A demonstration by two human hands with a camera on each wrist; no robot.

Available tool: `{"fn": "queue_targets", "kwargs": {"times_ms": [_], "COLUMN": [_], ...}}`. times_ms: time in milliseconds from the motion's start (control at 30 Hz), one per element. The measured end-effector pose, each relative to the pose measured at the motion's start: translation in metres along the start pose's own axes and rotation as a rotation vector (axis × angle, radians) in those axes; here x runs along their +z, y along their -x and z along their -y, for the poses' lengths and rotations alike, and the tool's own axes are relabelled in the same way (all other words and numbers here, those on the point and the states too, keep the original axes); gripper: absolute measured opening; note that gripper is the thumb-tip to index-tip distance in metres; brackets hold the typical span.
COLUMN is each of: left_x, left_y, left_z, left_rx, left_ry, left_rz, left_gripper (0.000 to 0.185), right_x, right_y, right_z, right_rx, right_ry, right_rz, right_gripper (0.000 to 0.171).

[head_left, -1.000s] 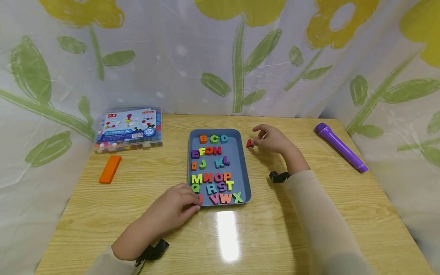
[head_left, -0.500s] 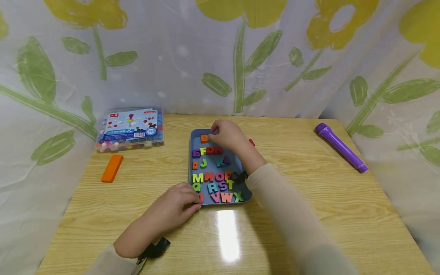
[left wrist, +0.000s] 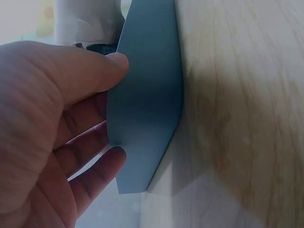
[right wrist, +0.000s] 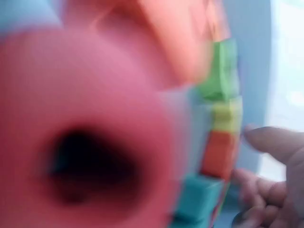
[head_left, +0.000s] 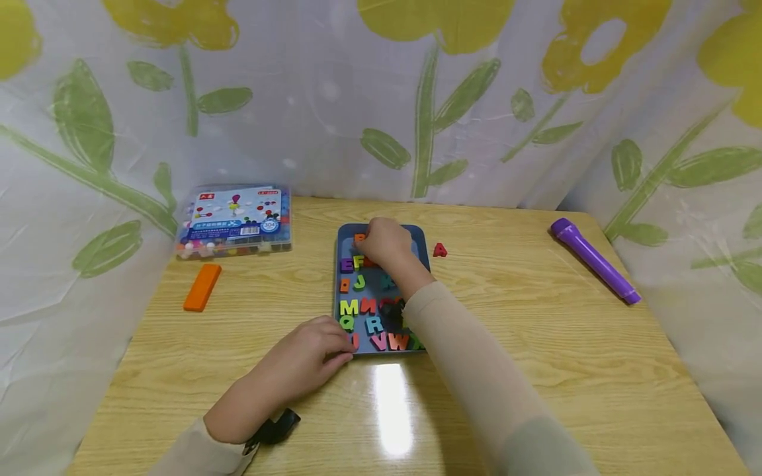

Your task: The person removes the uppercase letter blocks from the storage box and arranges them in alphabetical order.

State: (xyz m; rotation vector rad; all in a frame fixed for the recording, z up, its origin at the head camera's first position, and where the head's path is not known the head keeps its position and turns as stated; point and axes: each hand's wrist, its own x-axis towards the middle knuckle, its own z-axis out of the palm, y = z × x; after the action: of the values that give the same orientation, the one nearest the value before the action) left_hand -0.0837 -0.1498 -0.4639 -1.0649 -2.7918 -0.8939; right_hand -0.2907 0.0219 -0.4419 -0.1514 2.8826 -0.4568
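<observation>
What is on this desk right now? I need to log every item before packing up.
Tray: one, blue-grey, table centre.
Letter blocks: many, mixed colours, in rows inside the tray; some hidden by the arm.
Letter A: one, red, on the table just right of the tray.
Plastic box: one, clear with a blue label, far left.
Orange block: one, near the box.
Purple torch: one, far right.
Table: one, light wood.
Left hand: grips the tray's near left corner.
Right hand: over the tray's top rows; grip unclear.

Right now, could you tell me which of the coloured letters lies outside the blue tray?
The red letter A: it lies alone on the wooden table, just right of the tray, while every other letter sits inside it.
</observation>
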Motion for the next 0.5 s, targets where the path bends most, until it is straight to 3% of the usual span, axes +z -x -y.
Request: {"fn": "queue_targets", "kwargs": {"times_ms": [233,500], "left_x": [-0.0004,0.0004], "left_y": [-0.0005,-0.0017], "left_z": [-0.0005,-0.0003], "left_rx": [0.015,0.020], "left_ry": [-0.013,-0.015], "left_rz": [-0.007,-0.015], "left_gripper": [0.004,0.005], "right_x": [0.0040,0.0024], "right_y": [0.0003,-0.0006], "right_z": [0.0068,0.0093], "right_rx": [0.066,0.064], "right_ry": [0.048,0.070], "right_rz": [-0.005,-0.015], "right_gripper": [0.042,0.038]}}
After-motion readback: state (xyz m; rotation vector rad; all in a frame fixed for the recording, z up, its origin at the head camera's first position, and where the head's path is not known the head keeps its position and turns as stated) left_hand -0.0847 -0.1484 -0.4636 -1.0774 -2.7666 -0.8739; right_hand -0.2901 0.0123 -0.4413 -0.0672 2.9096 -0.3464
